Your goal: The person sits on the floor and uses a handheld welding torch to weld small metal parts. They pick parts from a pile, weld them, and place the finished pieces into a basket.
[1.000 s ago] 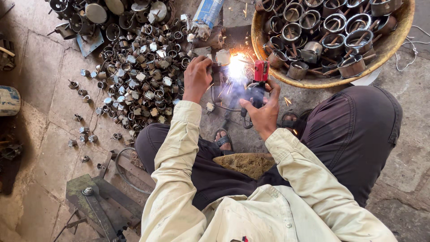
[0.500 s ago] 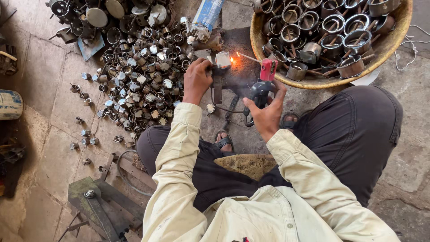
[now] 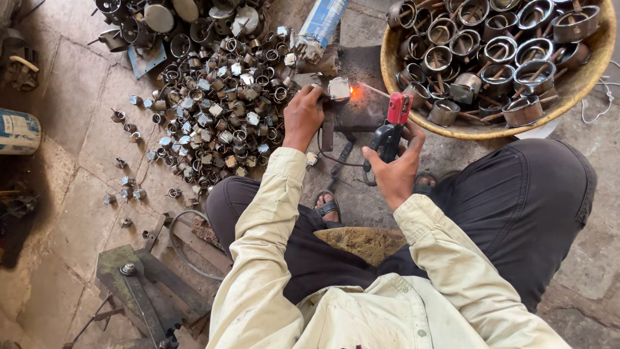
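Note:
My left hand (image 3: 302,116) grips a small shiny metal ring piece (image 3: 338,88) on a dark work plate (image 3: 361,110) on the floor. One edge of that piece glows orange-red (image 3: 354,93). My right hand (image 3: 395,169) is closed on a black and red welding electrode holder (image 3: 392,129), whose thin rod slants up and left toward the glowing spot. I squat over the plate in dark trousers and a pale long-sleeved shirt, one sandalled foot (image 3: 328,205) showing beneath my arms.
A heap of several small metal rings and caps (image 3: 219,110) spreads left of the plate. A round woven basket (image 3: 581,84) at top right holds several larger metal rings. A blue tube (image 3: 321,22) lies above the plate. A metal stand (image 3: 152,278) sits bottom left.
The bright white welding flash has died down to a small orange glow. My right hand has drawn the holder slightly back from the piece; my left hand stays on it.

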